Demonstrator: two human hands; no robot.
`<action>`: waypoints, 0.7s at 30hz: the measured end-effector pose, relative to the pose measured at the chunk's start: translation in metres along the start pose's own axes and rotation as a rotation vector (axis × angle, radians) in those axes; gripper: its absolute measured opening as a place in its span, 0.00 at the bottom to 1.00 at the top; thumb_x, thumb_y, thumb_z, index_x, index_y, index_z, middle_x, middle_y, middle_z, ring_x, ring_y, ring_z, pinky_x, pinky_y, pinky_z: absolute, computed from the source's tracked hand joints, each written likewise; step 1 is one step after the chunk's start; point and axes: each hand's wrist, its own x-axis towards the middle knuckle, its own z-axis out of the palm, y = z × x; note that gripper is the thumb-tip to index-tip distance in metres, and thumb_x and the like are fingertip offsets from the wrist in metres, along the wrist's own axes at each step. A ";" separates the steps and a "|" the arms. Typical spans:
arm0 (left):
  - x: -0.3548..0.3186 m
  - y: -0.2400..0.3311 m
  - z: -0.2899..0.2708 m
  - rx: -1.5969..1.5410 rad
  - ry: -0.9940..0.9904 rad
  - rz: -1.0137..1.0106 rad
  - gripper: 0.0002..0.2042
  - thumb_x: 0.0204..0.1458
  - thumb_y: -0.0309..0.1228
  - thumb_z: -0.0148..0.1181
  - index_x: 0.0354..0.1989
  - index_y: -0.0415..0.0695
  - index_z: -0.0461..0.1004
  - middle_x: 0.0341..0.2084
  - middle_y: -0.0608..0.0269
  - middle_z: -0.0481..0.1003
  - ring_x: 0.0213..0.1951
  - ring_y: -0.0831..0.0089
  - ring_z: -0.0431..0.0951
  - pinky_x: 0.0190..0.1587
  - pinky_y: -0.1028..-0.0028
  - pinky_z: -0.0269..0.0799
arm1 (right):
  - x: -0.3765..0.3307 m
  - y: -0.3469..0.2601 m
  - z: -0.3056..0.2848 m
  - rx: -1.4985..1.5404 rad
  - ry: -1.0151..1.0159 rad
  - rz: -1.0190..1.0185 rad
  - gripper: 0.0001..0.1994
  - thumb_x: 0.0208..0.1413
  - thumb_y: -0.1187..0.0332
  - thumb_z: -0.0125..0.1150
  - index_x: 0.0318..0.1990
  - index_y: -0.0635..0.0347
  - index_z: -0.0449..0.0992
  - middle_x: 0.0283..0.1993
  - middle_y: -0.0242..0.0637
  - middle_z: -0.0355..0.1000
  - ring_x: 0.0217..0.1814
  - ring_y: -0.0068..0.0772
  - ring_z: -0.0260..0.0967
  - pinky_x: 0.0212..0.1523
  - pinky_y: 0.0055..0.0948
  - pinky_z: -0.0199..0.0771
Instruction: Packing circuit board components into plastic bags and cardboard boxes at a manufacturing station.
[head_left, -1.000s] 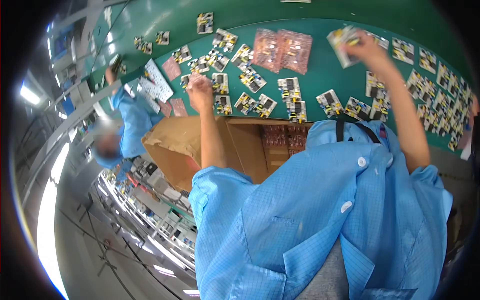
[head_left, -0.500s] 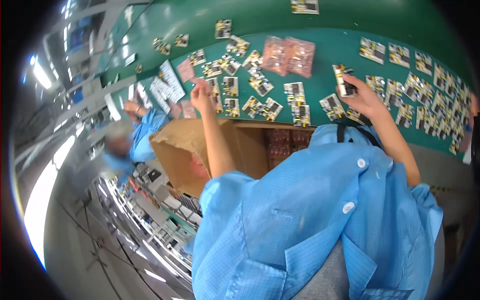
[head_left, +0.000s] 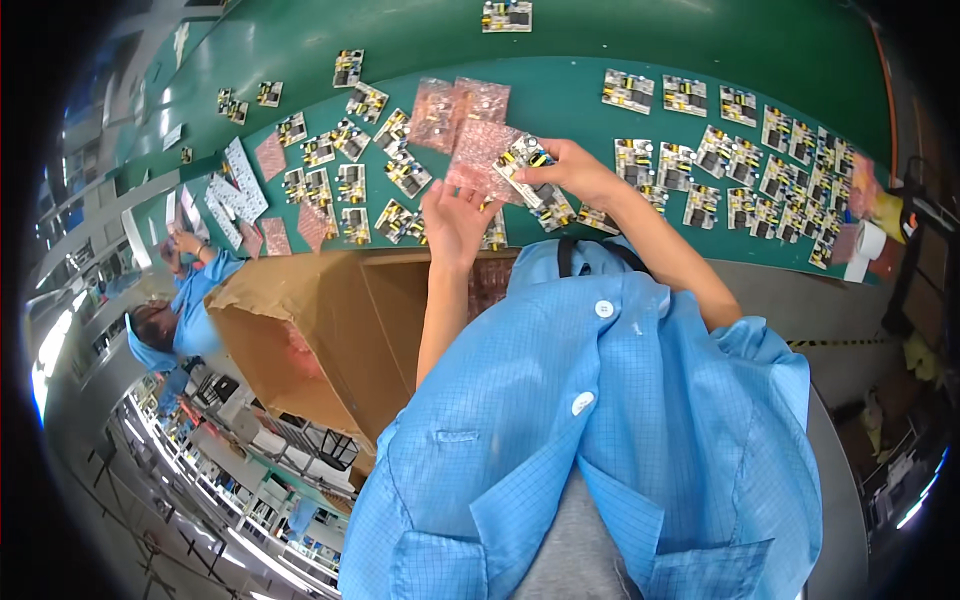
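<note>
Over the green table [head_left: 560, 90], both of my hands meet at a pink bubble-wrap bag [head_left: 483, 158]. My left hand [head_left: 456, 222] is palm up under the bag's near edge and holds it, its fingertips partly hidden by the bag. From the right, my right hand [head_left: 580, 172] grips a circuit board [head_left: 522, 172] by its edge, thumb on top. The board lies slanted against the bag's right end; whether any of it is inside, I cannot tell. Just beyond, two filled pink bubble-wrap bags [head_left: 435, 115] lie side by side. Another circuit board [head_left: 553, 212] lies below the held one.
Loose circuit boards [head_left: 740, 160] cover the right side, with several more [head_left: 350, 140] at left. Flat pink bags [head_left: 270, 157] and white perforated sheets [head_left: 238, 185] lie further left. An open cardboard box [head_left: 330, 300] stands at the near edge. A co-worker [head_left: 185, 300] sits at far left.
My hands have come together: the left has moved right with the pink bag, and the right has brought its circuit board left to it. The whole view has shifted too.
</note>
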 end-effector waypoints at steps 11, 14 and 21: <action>0.083 -0.067 -0.009 1.273 0.318 -0.046 0.17 0.56 0.40 0.56 0.34 0.34 0.75 0.24 0.55 0.78 0.29 0.64 0.81 0.31 0.66 0.75 | -0.015 0.020 -0.112 -0.605 0.838 -0.044 0.28 0.51 0.53 0.65 0.52 0.66 0.71 0.45 0.40 0.74 0.46 0.27 0.70 0.48 0.27 0.68; 0.076 -0.066 -0.006 2.082 0.338 0.299 0.17 0.53 0.42 0.57 0.29 0.36 0.76 0.22 0.48 0.78 0.30 0.53 0.80 0.33 0.58 0.73 | -0.010 0.030 -0.123 -0.443 0.783 -0.060 0.28 0.53 0.49 0.62 0.50 0.67 0.71 0.42 0.39 0.74 0.43 0.27 0.69 0.45 0.27 0.68; 0.079 -0.077 0.029 2.140 0.340 0.478 0.12 0.47 0.39 0.62 0.28 0.43 0.70 0.25 0.53 0.75 0.31 0.50 0.76 0.33 0.56 0.70 | -0.001 0.032 -0.126 -0.406 0.749 -0.032 0.19 0.52 0.56 0.64 0.41 0.63 0.71 0.32 0.32 0.70 0.29 0.19 0.64 0.29 0.21 0.65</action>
